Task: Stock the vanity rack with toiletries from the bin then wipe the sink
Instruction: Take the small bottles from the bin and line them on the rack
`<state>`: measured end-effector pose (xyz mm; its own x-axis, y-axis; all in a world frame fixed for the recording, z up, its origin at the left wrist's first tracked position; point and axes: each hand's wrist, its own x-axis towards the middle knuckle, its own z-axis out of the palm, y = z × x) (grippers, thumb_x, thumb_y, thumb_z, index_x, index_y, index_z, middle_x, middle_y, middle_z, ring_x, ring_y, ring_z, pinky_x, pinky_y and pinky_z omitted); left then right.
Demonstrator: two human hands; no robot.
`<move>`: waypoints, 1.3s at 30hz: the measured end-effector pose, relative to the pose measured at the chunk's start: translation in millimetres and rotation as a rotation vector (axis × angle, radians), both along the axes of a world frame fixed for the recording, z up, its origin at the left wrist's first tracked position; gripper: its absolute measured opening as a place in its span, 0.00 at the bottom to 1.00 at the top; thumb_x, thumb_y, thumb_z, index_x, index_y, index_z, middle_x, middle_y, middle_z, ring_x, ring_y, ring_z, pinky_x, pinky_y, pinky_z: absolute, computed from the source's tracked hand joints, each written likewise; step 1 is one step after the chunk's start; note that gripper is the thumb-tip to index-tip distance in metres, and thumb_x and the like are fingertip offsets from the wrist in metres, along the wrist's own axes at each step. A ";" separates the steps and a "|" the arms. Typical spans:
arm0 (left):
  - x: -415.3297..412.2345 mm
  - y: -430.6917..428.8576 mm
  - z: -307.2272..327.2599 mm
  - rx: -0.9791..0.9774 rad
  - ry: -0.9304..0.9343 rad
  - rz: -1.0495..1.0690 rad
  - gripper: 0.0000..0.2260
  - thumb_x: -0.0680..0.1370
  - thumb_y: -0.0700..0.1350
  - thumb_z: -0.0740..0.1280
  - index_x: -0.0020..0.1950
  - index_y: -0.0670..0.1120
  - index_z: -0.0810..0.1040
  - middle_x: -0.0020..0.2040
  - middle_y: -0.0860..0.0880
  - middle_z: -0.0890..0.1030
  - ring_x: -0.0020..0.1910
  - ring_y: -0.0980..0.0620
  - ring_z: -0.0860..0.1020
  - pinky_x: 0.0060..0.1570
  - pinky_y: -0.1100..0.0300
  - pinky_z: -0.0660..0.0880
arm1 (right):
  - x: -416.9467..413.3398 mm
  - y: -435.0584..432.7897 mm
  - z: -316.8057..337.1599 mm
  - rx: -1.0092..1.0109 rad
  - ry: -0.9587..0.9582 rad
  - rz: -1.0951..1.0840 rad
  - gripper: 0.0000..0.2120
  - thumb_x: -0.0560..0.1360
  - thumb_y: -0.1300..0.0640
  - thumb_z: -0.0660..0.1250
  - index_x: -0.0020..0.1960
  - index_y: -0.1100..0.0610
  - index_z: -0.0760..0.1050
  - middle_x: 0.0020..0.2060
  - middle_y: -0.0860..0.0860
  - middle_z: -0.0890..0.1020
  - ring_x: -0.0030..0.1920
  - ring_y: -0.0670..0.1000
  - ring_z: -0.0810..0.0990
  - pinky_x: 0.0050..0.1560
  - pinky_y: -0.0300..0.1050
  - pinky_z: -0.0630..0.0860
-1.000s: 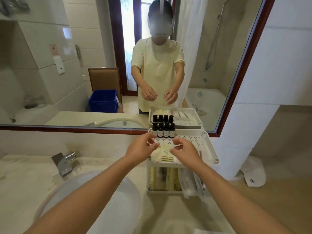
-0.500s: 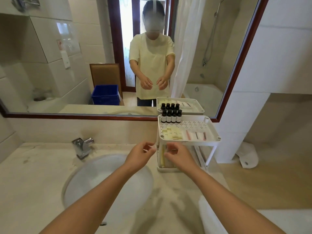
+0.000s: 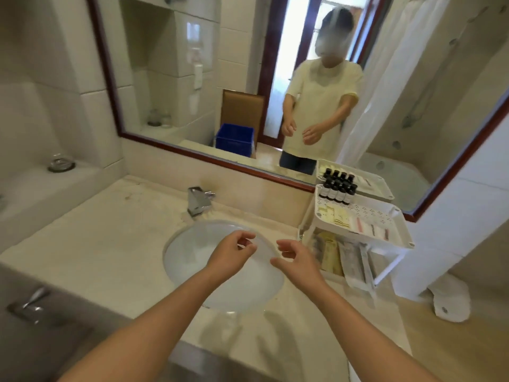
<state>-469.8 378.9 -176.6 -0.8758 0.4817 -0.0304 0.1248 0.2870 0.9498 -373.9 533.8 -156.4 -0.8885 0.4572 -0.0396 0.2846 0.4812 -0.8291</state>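
Empty-handed, our left hand [image 3: 230, 253] and right hand [image 3: 296, 257] hover half-curled over the sink [image 3: 187, 255], beside the stocked rack [image 3: 396, 216] on the table [image 3: 110, 244].

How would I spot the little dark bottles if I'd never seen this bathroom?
Find the white rack on the counter right of the sink, against the mirror. On its top shelf's back edge stand the bottles, a tight row. They are the only dark, upright things there; everything else lies flat in pale packets.

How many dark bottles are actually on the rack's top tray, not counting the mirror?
4 dark bottles, in one row along the back edge of the rack's top tray, against the mirror; the row behind is reflection.
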 end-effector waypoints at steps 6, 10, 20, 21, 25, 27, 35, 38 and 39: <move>23.2 -61.2 -10.2 -0.031 -0.023 0.213 0.08 0.77 0.46 0.66 0.54 0.57 0.76 0.47 0.55 0.80 0.46 0.54 0.80 0.48 0.56 0.77 | -7.4 -43.8 -2.8 -0.069 -0.004 0.197 0.21 0.71 0.57 0.73 0.62 0.52 0.73 0.54 0.42 0.76 0.54 0.44 0.76 0.53 0.36 0.72; 56.0 -103.6 -14.3 -0.048 -0.030 0.335 0.08 0.77 0.45 0.65 0.55 0.54 0.77 0.47 0.53 0.80 0.46 0.51 0.80 0.50 0.57 0.76 | -0.9 -77.3 -11.1 -0.095 -0.008 0.325 0.21 0.70 0.56 0.74 0.61 0.49 0.73 0.56 0.44 0.78 0.55 0.44 0.78 0.52 0.36 0.73; 164.0 -220.0 -29.2 -0.132 -0.028 0.683 0.08 0.76 0.40 0.67 0.53 0.52 0.78 0.45 0.54 0.80 0.42 0.56 0.77 0.46 0.67 0.73 | 38.5 -190.3 -33.2 -0.174 -0.057 0.656 0.21 0.71 0.61 0.73 0.62 0.53 0.74 0.56 0.49 0.78 0.52 0.49 0.78 0.45 0.31 0.72; 175.8 -230.6 -28.3 -0.143 -0.033 0.713 0.08 0.76 0.41 0.67 0.54 0.51 0.78 0.45 0.54 0.80 0.43 0.57 0.77 0.46 0.67 0.73 | 43.1 -202.8 -34.4 -0.176 -0.063 0.694 0.22 0.71 0.61 0.73 0.63 0.54 0.73 0.56 0.50 0.78 0.51 0.49 0.78 0.47 0.33 0.73; 218.9 -272.9 -23.9 -0.135 -0.063 0.832 0.09 0.76 0.41 0.66 0.56 0.51 0.78 0.48 0.51 0.82 0.47 0.55 0.79 0.55 0.58 0.76 | 60.4 -256.1 -33.1 -0.189 -0.098 0.825 0.23 0.71 0.63 0.72 0.65 0.57 0.72 0.57 0.51 0.77 0.51 0.48 0.77 0.53 0.38 0.72; 237.6 -293.7 -22.4 -0.128 -0.069 0.883 0.10 0.76 0.42 0.66 0.56 0.51 0.78 0.48 0.52 0.82 0.46 0.55 0.79 0.55 0.56 0.77 | 68.0 -281.1 -32.3 -0.192 -0.102 0.881 0.23 0.71 0.64 0.73 0.65 0.58 0.73 0.55 0.51 0.77 0.52 0.49 0.77 0.52 0.37 0.71; 283.3 -386.6 -23.2 -0.132 -0.105 1.003 0.09 0.77 0.43 0.64 0.55 0.56 0.76 0.47 0.53 0.81 0.44 0.55 0.80 0.53 0.54 0.79 | 87.2 -382.8 -36.2 -0.119 -0.101 1.012 0.23 0.69 0.61 0.74 0.62 0.53 0.74 0.55 0.50 0.79 0.49 0.47 0.79 0.56 0.44 0.76; 297.9 -430.8 -25.9 -0.152 -0.107 1.012 0.10 0.78 0.42 0.64 0.57 0.52 0.76 0.48 0.52 0.81 0.44 0.54 0.79 0.50 0.58 0.78 | 95.9 -434.3 -40.4 -0.128 -0.109 1.021 0.23 0.70 0.61 0.74 0.64 0.54 0.74 0.56 0.49 0.78 0.53 0.48 0.79 0.55 0.42 0.75; 303.2 -447.4 -26.4 -0.158 -0.116 1.017 0.10 0.78 0.42 0.64 0.58 0.51 0.76 0.47 0.52 0.81 0.43 0.54 0.79 0.48 0.60 0.78 | 100.0 -453.1 -42.7 -0.134 -0.117 1.026 0.24 0.71 0.61 0.74 0.65 0.54 0.73 0.56 0.49 0.78 0.54 0.48 0.79 0.55 0.42 0.75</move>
